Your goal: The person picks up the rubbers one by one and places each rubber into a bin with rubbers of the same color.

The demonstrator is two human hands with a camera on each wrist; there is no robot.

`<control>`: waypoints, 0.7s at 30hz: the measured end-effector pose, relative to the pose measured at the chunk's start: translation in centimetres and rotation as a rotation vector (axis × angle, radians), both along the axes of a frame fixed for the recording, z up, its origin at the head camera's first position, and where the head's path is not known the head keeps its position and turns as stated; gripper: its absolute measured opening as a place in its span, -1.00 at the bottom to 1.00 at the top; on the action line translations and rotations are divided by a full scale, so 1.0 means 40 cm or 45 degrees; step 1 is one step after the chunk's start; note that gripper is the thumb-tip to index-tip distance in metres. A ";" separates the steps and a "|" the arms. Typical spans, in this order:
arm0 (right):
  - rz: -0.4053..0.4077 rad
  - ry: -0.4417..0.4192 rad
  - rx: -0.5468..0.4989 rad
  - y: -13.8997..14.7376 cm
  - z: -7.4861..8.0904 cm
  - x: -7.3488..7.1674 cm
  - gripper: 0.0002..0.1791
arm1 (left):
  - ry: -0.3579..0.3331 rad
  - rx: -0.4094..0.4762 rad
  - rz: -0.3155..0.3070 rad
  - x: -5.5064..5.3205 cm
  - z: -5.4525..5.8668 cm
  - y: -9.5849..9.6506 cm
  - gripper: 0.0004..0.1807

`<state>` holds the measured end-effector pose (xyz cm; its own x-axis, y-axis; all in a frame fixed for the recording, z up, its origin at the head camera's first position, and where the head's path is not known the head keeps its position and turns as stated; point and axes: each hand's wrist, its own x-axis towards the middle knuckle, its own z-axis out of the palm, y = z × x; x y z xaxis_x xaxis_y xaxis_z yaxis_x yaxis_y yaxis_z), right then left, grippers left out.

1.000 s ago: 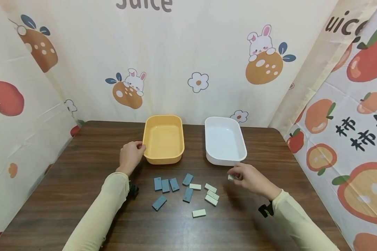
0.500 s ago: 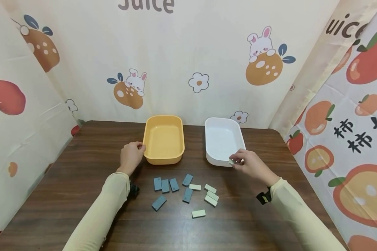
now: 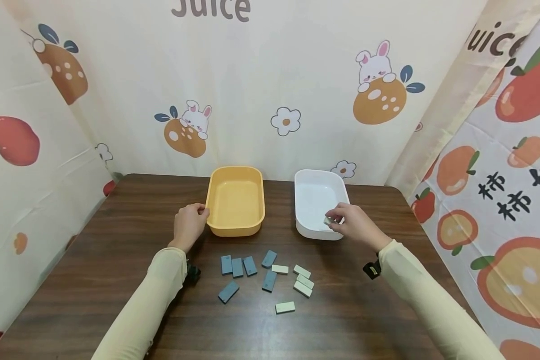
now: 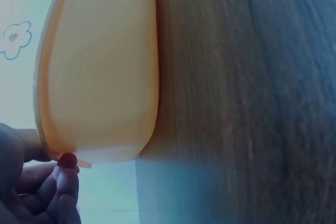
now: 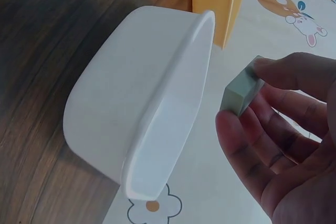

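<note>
My left hand pinches the left rim of the yellow bin, thumb and fingers on either side of the edge in the left wrist view. Over the front right part of the white bin, my right hand holds a pale green block between thumb and fingertips. That block is tilted and clear of the rim in the right wrist view. On the table in front of the bins lie several blue blocks and several pale green blocks, some touching each other.
The dark wooden table ends at a printed curtain behind the bins. Another printed cloth hangs along the right side. A gap of bare table separates the two bins.
My right hand has carried the pale green block up and away from me, from in front of the white bin to above it. The left hand keeps its grip on the yellow bin.
</note>
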<state>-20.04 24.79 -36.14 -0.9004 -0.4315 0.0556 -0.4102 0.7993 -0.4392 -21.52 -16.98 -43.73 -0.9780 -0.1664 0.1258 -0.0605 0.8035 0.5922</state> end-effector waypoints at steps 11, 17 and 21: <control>-0.003 -0.022 0.016 -0.040 -0.041 -0.065 -0.76 | 0.003 0.016 0.017 -0.001 -0.003 0.002 -0.63; -0.016 -0.079 0.053 -0.058 -0.080 -0.105 -0.75 | 0.009 0.018 0.013 0.002 -0.003 0.002 -0.63; -0.022 -0.124 0.053 -0.069 -0.102 -0.125 -0.76 | 0.011 0.019 0.011 0.003 -0.004 0.004 -0.63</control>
